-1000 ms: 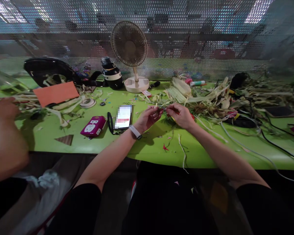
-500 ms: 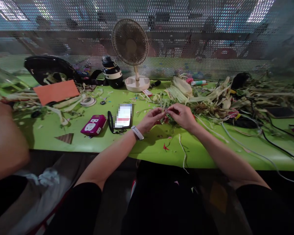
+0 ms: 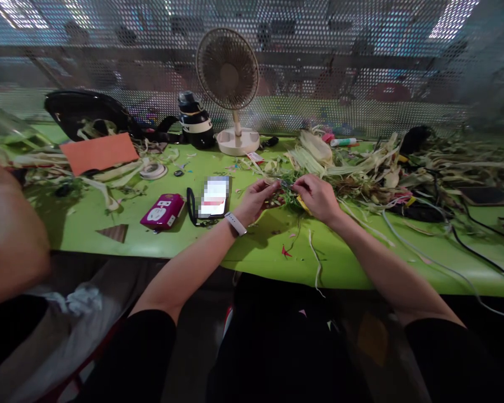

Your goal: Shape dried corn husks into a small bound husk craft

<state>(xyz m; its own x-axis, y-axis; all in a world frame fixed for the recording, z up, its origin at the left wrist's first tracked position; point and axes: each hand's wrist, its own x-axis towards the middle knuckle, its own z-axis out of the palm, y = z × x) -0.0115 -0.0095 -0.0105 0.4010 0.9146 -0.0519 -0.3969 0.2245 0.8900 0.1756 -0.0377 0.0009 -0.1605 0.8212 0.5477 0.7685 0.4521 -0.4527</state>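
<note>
Near the glossy lime-green counter point(image 3: 109, 246) edge, a thin pale strip point(image 3: 316, 266) is dangling over the lip. Just beyond, the left hand point(image 3: 258, 198) and right hand point(image 3: 317, 197) are pinching a wiry green tuft point(image 3: 289, 193) between fingertips — fibrous, frayed. At nine o'clock, a flat phone point(image 3: 214, 196) is lying; at two o'clock dry, papery husks point(image 3: 361, 165) are crowding the surface — at twelve o'clock, a round mesh fan point(image 3: 229, 70) is standing.

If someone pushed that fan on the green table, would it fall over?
Probably it would slide before tipping: the fan stands on a wide round base. Pushed high up, it might tip, since the big head sits on a thin stem. It looks like light plastic, so likely easy to lift.
</note>
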